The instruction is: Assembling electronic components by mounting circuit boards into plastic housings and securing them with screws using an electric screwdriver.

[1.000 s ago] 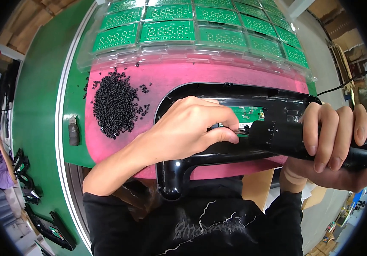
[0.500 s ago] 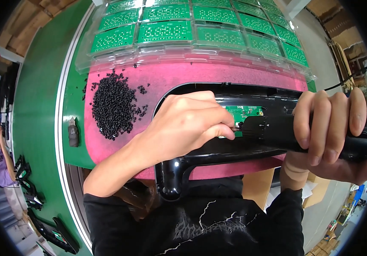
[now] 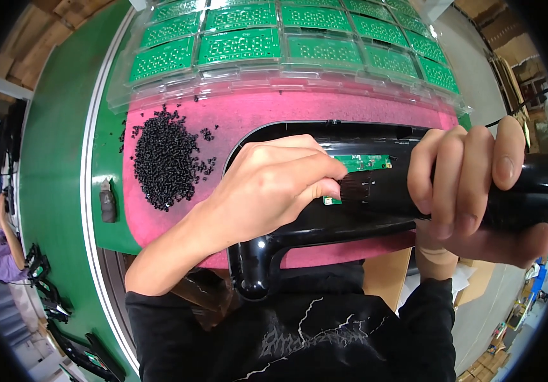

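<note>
A black plastic housing (image 3: 263,261), hollow and with a curved handle, lies on the pink mat (image 3: 344,99) before me. Inside it shows part of a green circuit board (image 3: 366,163). My left hand (image 3: 277,175) reaches over the housing, thumb and forefinger pinched beside the board; what they hold is hidden. My right hand (image 3: 462,184) wraps round a thick black cylindrical tool, apparently an electric screwdriver (image 3: 392,188). Its ribbed front end meets my left fingertips and covers part of the board; the tip itself is out of sight.
A heap of small black screws (image 3: 164,159) sits left of the housing, some scattered. Clear trays of green circuit boards (image 3: 239,44) stand behind the mat. A small dark grey object (image 3: 108,202) lies on the green table (image 3: 60,159). Another person (image 3: 6,248) is at far left.
My right hand and the black tool have moved left, up to my left fingertips, covering more of the board. My left hand keeps its pinch, shifted slightly left.
</note>
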`<state>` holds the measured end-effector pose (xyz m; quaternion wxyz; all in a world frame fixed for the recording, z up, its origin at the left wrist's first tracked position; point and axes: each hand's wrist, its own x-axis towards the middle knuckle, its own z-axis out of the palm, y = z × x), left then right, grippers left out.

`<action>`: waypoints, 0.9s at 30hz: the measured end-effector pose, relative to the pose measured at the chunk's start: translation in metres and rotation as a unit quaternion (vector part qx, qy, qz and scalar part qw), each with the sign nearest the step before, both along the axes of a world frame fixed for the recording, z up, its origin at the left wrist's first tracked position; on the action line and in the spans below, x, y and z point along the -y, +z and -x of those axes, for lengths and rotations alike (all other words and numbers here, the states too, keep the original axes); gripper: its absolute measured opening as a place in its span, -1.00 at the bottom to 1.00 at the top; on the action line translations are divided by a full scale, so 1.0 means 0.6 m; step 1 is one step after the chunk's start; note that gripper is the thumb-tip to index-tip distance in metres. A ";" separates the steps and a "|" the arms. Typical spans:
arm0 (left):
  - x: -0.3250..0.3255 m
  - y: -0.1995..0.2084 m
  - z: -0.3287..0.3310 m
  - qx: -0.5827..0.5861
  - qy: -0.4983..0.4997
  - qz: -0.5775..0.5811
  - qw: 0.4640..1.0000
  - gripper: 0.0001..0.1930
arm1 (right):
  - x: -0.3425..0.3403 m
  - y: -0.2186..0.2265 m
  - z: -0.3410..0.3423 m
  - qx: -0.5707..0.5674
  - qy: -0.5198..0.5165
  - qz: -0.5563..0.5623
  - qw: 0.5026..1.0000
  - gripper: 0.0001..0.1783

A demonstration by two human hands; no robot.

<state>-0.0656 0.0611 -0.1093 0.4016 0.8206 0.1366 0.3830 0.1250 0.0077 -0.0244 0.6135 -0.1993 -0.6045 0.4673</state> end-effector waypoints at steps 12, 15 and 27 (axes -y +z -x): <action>-0.001 0.008 0.004 -0.022 0.105 -0.062 0.992 -0.92 | 0.008 -0.006 -0.015 -0.012 -0.026 0.065 0.997 -0.36; -0.003 0.005 0.005 -0.025 0.143 -0.053 0.988 -0.93 | 0.013 -0.034 -0.007 0.005 -0.107 0.091 0.990 -0.29; 0.004 -0.003 -0.001 -0.053 0.088 0.003 0.995 -0.93 | 0.005 -0.046 0.025 0.091 -0.205 0.133 0.966 -0.25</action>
